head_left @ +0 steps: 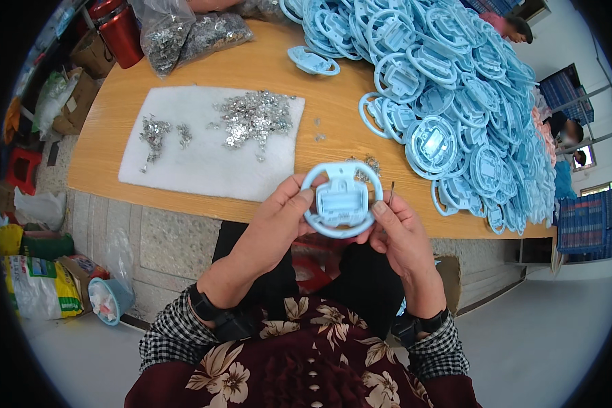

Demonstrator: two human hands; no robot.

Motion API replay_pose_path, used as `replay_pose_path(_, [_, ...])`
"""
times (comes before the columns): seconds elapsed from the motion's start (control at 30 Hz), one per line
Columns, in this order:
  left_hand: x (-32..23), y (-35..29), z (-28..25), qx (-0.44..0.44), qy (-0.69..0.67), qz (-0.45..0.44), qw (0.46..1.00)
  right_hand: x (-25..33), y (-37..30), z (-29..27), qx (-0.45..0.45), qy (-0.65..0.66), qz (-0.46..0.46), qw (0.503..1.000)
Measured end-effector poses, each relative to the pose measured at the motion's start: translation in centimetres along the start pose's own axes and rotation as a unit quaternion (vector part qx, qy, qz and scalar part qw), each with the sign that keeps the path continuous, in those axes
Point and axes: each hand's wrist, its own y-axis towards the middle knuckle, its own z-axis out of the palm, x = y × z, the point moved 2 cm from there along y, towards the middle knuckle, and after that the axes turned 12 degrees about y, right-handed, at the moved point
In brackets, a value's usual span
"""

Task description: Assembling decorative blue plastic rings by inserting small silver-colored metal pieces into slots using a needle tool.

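Observation:
Just off the table's front edge, I hold a light blue plastic toy steering wheel point(342, 198) between both hands, its boxed compartment facing up. My left hand point(282, 214) is closed on the left side of its rim. My right hand point(402, 231) pinches the right side of the rim. A thin dark pointed tool point(392, 192) sticks up from the right fingers; its kind is not clear. Behind the wheel lies a little cluster of small metal parts point(370, 164), partly hidden. A white foam mat point(197, 166) to the left bears heaps of small silvery metal pieces point(255, 119).
A big pile of similar blue wheels point(449, 81) covers the table's right side. One loose wheel part point(313, 61) lies near the pile. Plastic bags of metal pieces point(211, 34) and a red flask point(119, 34) stand far left. A blue bin point(112, 299) is on the floor.

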Motion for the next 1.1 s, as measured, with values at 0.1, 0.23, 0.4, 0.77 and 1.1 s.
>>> replay_pose_path(0.1, [-0.1, -0.3, -0.8, 0.096, 0.312, 0.056, 0.944, 0.6, -0.4, -1.0, -0.007, -0.053, -0.02, 0.998])
replay_pose_path(0.23, [-0.5, -0.8, 0.0, 0.116, 0.298, 0.065, 0.945, 1.0, -0.2, -1.1, 0.025, -0.089, 0.021, 0.995])
replay_pose_path(0.4, [-0.7, -0.5, -0.7, 0.033, 0.174, 0.045, 0.983, 1.3, 0.4, -0.2, 0.028, -0.031, 0.047, 0.998])
replay_pose_path(0.77, [-3.1, -0.9, -1.8, 0.001, 0.268, 0.073, 0.961, 1.9, 11.7, 5.7, -0.006, -0.607, -0.276, 0.745])
replay_pose_path(1.1, [-3.2, 0.4, -3.1, -0.021, 0.316, 0.099, 0.943, 3.6, 6.3, 6.5, 0.049, -0.499, -0.269, 0.822])
